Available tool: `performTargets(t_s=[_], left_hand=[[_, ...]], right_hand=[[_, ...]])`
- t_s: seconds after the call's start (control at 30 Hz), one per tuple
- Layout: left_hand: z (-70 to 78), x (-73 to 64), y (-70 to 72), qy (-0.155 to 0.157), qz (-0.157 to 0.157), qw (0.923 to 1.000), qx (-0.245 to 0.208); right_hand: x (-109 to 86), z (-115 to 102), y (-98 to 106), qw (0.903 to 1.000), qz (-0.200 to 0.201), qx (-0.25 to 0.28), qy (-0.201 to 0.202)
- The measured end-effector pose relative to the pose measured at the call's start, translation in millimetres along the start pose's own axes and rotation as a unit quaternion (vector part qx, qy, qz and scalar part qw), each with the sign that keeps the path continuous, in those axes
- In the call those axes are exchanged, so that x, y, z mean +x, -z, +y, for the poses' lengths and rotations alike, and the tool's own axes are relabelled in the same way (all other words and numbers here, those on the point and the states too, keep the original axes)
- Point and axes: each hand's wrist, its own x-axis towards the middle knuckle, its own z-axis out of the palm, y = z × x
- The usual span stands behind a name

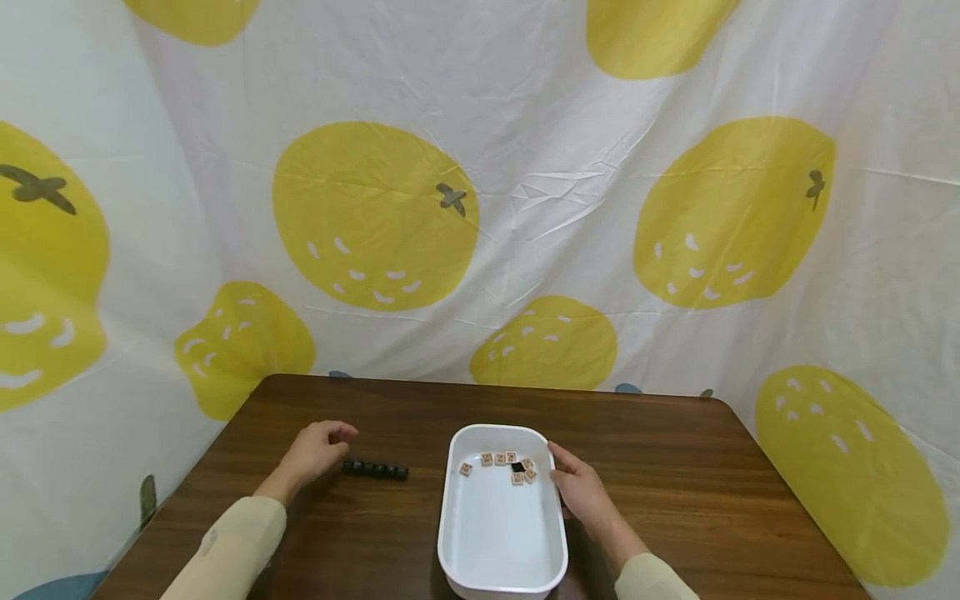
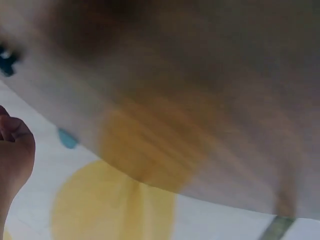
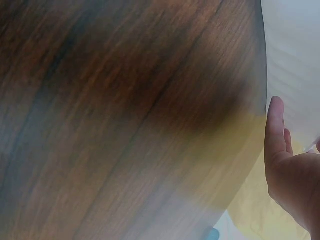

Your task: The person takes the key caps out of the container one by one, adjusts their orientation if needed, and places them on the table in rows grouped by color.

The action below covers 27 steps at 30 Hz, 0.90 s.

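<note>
A row of small black keycaps (image 1: 375,470) lies on the table, left of a white tray (image 1: 504,583). My left hand (image 1: 315,450) is at the left end of that row, its fingers loosely bent and nothing visible in them. In the left wrist view, the left hand (image 2: 15,150) shows at the edge, below a dark piece (image 2: 7,62). Against the tray's right rim, the fingers of my right hand (image 1: 588,493) touch it, largely straight. The right hand (image 3: 295,175) in the right wrist view has one digit extended. Inside the tray's far half lie several tan keycaps (image 1: 487,459) and a black keycap (image 1: 517,467).
The dark brown wooden table (image 1: 675,467) has rounded far corners. Behind and at both sides hangs a white cloth (image 1: 525,200) printed with yellow lemons, close to the table's edges.
</note>
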Motion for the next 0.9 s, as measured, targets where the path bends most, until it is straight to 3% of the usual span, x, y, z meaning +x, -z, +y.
performTargets(t_s=[0.23, 0.4, 0.57, 0.73, 0.9], left_hand=[[50.9, 18.4, -21.7, -0.058, 0.009, 0.998, -0.023], [96.2, 28.0, -51.5, -0.12, 0.002, 0.9911, -0.058], [135.1, 36.0, -85.5, -0.158, -0.034, 0.9845, -0.069], [157.7, 44.7, -120.5, -0.182, -0.087, 0.979, -0.026], [164.8, 53.0, -146.3, -0.218, -0.112, 0.9693, 0.023]], right_hand=[[1.8, 1, 0, 0.9999, 0.012, -0.007, 0.003], [1.8, 1, 1, 0.9999, 0.012, -0.007, 0.004], [1.9, 1, 1, 0.9999, 0.012, -0.008, 0.004], [1.1, 1, 1, 0.9999, 0.01, -0.005, 0.002], [0.1, -1, -1, 0.9999, 0.008, -0.003, 0.008]])
